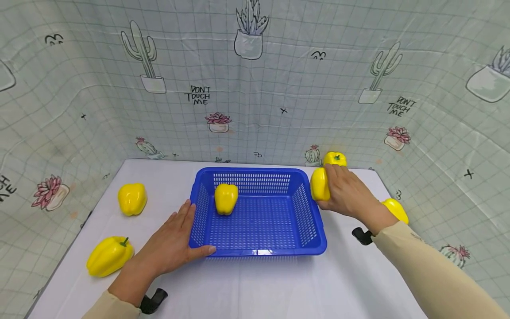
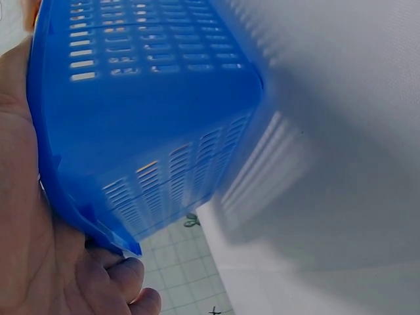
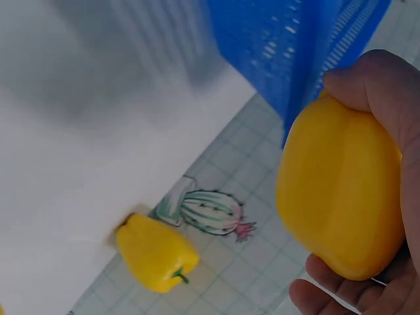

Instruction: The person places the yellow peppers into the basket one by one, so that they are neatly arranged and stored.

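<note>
A glossy yellow bell pepper (image 3: 338,190) is in my right hand (image 1: 345,189), gripped between thumb and fingers just outside the right rim of the blue plastic basket (image 1: 255,252). The right wrist view shows the thumb over one end of this pepper and the fingers round the other. My left hand (image 1: 171,241) rests at the basket's front left corner, its fingers lying along the left rim and its thumb on the front rim. Inside the basket, towards the back left, stands another yellow pepper (image 1: 226,199). The left wrist view has the palm against the rim.
Two yellow peppers lie left of the basket, one further back (image 1: 132,199) and one nearer (image 1: 110,256). At the back right, a pepper (image 3: 157,252) sits by the patterned cloth (image 1: 255,88). One more pepper (image 1: 396,210) is partly hidden behind the right forearm. White cloth (image 1: 275,288) covers the table.
</note>
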The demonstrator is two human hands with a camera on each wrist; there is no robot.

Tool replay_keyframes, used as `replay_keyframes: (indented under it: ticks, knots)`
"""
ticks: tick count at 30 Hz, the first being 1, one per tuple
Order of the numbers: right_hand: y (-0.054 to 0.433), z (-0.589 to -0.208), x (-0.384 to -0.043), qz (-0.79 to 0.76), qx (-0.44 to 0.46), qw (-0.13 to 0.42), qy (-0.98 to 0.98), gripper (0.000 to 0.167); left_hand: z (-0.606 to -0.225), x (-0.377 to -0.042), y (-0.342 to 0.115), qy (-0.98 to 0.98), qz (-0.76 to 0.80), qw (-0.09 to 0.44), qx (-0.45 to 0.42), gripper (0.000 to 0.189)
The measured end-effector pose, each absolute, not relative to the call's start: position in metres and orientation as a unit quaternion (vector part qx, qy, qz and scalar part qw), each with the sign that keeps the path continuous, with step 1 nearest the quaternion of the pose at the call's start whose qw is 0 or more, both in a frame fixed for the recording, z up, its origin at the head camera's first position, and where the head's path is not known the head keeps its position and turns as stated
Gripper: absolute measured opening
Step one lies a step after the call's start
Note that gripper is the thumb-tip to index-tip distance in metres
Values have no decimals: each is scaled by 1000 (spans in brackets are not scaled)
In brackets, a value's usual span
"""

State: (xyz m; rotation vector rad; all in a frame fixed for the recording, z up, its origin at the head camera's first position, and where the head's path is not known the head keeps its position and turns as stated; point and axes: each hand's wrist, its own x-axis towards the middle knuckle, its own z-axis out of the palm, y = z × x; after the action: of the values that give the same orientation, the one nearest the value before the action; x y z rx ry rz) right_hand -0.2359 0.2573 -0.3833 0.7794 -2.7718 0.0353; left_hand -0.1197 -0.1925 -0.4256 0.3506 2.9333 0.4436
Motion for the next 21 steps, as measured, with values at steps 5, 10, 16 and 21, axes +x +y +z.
replay_keyframes:
  ticks: [5, 10, 16, 21]
  knots:
    - [240, -372, -241, 1, 295, 138, -946, 89, -425, -120, -192, 978, 153, 81, 118, 128]
    - [221, -363, -250, -11, 323, 149, -935, 88, -425, -120, -193, 978, 149, 74, 124, 126]
    - [191, -354, -257, -22, 338, 146, -929, 88, -424, -119, -192, 979, 147, 76, 119, 127]
    - [165, -352, -262, -12, 348, 138, -927, 84, -424, -118, -193, 980, 142, 73, 118, 127]
